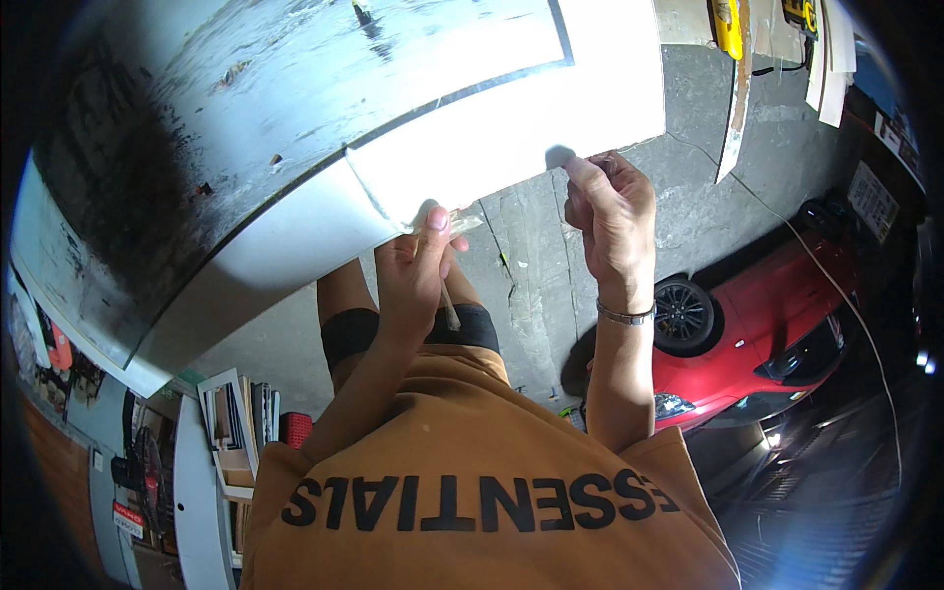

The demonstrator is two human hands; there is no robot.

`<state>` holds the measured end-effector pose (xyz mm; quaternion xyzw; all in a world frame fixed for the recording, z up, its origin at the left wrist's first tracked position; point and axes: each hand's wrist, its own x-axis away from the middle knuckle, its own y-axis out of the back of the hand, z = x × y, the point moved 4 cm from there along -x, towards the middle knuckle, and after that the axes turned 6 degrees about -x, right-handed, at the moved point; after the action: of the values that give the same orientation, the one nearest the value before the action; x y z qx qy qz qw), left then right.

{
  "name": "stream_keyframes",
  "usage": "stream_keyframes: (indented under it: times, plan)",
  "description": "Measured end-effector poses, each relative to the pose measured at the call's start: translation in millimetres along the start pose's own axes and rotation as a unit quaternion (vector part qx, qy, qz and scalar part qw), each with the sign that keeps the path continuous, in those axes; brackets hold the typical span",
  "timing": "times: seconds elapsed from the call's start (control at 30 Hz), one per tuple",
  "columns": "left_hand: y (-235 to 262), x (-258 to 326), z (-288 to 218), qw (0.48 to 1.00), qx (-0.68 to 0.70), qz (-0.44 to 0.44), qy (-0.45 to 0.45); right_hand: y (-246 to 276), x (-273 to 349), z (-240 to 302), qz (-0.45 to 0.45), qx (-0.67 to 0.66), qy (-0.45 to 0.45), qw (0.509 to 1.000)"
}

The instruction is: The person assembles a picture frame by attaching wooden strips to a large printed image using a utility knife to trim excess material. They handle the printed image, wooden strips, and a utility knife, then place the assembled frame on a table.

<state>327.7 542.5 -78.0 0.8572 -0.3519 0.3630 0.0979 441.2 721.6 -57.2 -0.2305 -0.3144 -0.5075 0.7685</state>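
Observation:
A large picture [324,88] with a dark inner line and a wide white border [511,128] spreads in front of me, its front edge close to my body. My left hand [415,265] is closed at that edge, thumb up, around a clear, crumpled plastic piece [468,220]. A thin translucent strip [450,307] hangs below those fingers; whether it is the same piece, I cannot tell. Farther right, my right hand [615,211] is closed in a pinch beside the white border. Anything between its fingertips is hidden.
A yellow utility knife [727,29], a tape measure [800,14] and thin strips [735,118] lie at the far right. A red car [757,320] stands right of me, with a pale cord [831,251] crossing nearby. Frames [231,433] and a red basket [295,429] are lower left.

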Motion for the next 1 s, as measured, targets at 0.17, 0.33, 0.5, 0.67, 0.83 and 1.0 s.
stream_keyframes:
  times: [0.17, 0.33, 0.5, 0.67, 0.83, 1.0]
  plan:
    - [-1.3, -1.9, -1.6, 0.999, 0.032, 0.016, 0.009, 2.1, -5.7, 3.1, 0.018, 0.029, -0.020, 0.999]
    - [0.5, -2.7, 0.0, 0.998, 0.063, 0.015, 0.024, 1.7, -7.9, 2.6, 0.032, 0.037, -0.019, 0.999]
    - [-2.2, -2.2, 0.1, 1.000, 0.023, 0.017, 0.002, 3.3, -7.5, 0.6, -0.006, 0.091, -0.005, 0.996]
    - [0.0, -2.4, 0.5, 0.998, 0.054, 0.024, 0.026, 2.9, -6.8, 1.0, -0.002, 0.089, -0.005, 0.996]
    - [-2.6, -2.2, -1.7, 0.999, 0.007, 0.013, 0.028, 4.2, -5.5, 5.8, 0.008, 0.090, -0.015, 0.996]
    - [-4.3, -3.6, -2.9, 1.000, 0.014, 0.014, 0.024, 2.2, -5.4, 8.3, 0.005, 0.092, -0.009, 0.996]
